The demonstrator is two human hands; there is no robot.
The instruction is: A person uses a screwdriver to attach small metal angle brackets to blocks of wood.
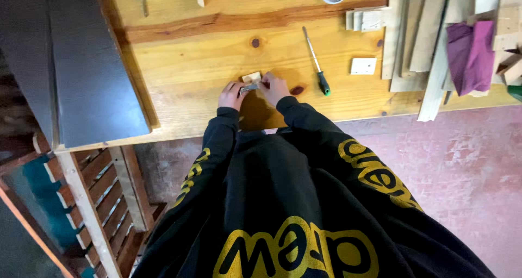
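Metal piece [249, 87] between both hands' grip.

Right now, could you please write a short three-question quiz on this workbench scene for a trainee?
1. True or false: both the left hand and the right hand are on the small metal piece beside the small wooden block.
2. Which side of the hands does the green-handled screwdriver lie on? A) the person's left B) the person's right
3. What colour is the cloth lying on the stacked planks?

Key: 1 true; 2 B; 3 purple.
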